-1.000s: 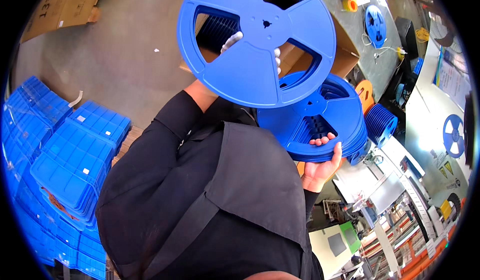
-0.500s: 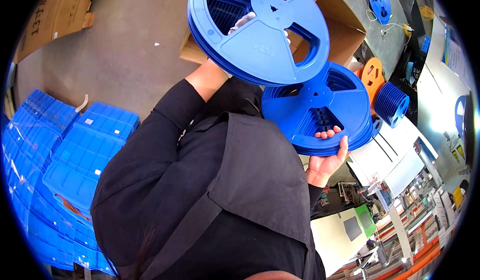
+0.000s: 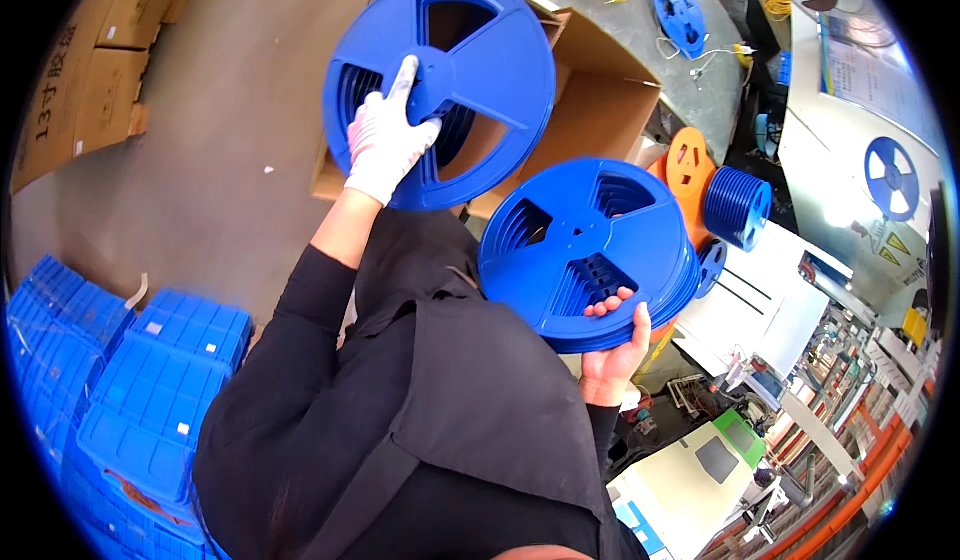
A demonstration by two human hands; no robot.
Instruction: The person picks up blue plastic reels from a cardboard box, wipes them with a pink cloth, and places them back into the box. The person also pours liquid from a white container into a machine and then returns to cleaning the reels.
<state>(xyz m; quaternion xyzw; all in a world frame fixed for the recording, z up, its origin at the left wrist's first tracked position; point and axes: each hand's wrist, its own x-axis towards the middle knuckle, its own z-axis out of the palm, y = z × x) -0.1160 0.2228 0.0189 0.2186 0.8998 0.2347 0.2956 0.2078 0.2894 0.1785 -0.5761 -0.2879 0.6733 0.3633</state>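
My left hand, in a white glove, grips a stack of blue plastic reels in front of me. The index finger stretches over the hub and the thumb is spread out; the other fingers go in at a cut-out, their tips hidden. My bare right hand holds a second stack of blue reels by its near rim, with the fingers hooked through a window and the thumb outside. The stacks are apart from each other. Behind the left stack stands an opened cardboard box, partly covered by it.
Blue lidded crates are piled at the left, brown cartons at the far left. At the right are orange reels and upright blue reels. A grey table beyond the box carries another blue reel.
The left stack has swung left and slightly down, and my gloved hand, mostly behind it before, now shows on its front. The right stack, still held, sits lower and further left in view.
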